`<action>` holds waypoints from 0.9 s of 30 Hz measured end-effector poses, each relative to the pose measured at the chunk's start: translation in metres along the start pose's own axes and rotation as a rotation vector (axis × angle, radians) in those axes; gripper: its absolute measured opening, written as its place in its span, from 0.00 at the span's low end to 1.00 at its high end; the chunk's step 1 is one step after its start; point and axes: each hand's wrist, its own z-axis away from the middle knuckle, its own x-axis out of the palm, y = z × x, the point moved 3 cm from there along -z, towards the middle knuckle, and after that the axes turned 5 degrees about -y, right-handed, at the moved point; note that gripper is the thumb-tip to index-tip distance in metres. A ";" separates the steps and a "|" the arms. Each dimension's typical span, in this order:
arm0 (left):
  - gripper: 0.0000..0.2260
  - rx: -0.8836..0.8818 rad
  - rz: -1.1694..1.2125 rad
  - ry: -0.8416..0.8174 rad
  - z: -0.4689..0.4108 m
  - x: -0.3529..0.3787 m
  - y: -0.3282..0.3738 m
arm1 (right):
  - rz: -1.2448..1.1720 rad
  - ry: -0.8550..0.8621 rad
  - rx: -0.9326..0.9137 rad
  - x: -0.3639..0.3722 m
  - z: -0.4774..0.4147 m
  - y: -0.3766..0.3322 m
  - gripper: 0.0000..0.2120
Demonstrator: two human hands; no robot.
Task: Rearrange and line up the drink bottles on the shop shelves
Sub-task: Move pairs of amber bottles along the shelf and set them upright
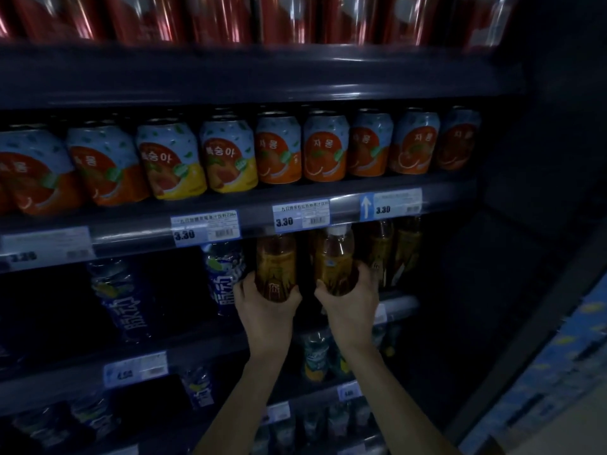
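Observation:
Two amber tea bottles stand on the third shelf down. My left hand [262, 307] grips the base of the left tea bottle [276, 264]. My right hand [351, 307] holds the base of the right tea bottle [335, 257], which has a white cap and leans slightly left. More amber tea bottles [394, 251] stand just to the right, further back on the shelf. Left of my hands stand blue sports-drink bottles [225, 274], with another blue bottle [121, 297] further left.
A row of fruit-juice cans [230, 156] fills the shelf above, with price tags [205, 228] on its front rail. Red cans [230, 18] line the top shelf. Lower shelves hold more dark bottles [315, 356]. A dark side panel closes the unit at the right.

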 end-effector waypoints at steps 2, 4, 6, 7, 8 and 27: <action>0.28 0.003 -0.004 0.007 -0.004 0.004 -0.002 | 0.001 -0.017 -0.003 0.005 -0.006 0.003 0.33; 0.29 -0.009 -0.005 0.020 -0.008 0.008 -0.005 | 0.012 -0.026 -0.009 0.010 -0.013 0.005 0.33; 0.31 -0.013 -0.006 0.027 -0.011 0.013 -0.006 | 0.018 -0.026 -0.019 0.015 -0.020 0.007 0.33; 0.32 -0.012 -0.004 0.027 -0.012 0.016 -0.006 | 0.013 -0.028 -0.023 0.017 -0.022 0.007 0.32; 0.33 -0.013 0.001 0.026 -0.012 0.019 -0.007 | 0.007 -0.033 -0.023 0.019 -0.023 0.009 0.32; 0.36 -0.075 -0.005 -0.009 0.001 0.033 -0.018 | 0.076 -0.091 0.020 0.026 -0.009 0.027 0.36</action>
